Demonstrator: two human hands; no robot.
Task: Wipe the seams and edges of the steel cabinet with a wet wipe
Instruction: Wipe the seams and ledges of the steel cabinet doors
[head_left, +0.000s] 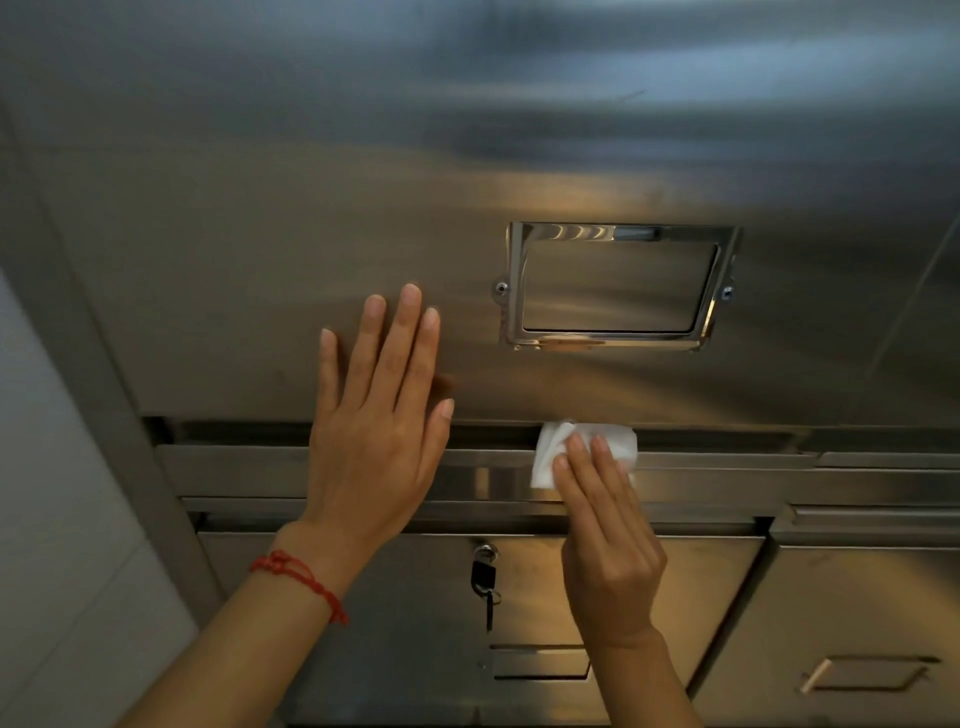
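A wet wipe (582, 449) is pressed by the right hand's (608, 545) straight fingers into the steel cabinet's (260, 208) horizontal seam (727, 441), the left hand (379, 415) is braced flat with fingers spread, and a sideways stroke along the seam is judged next.

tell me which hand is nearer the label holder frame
Left. The left hand lies flat just left of the label holder frame; the right hand is lower, below it.

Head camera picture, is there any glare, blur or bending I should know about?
Head view: warm glare streaks across the cabinet door and label frame; the upper steel looks smeared and soft; the wide lens bends the side edges; both hands, left and right, and the wipe are fairly sharp.
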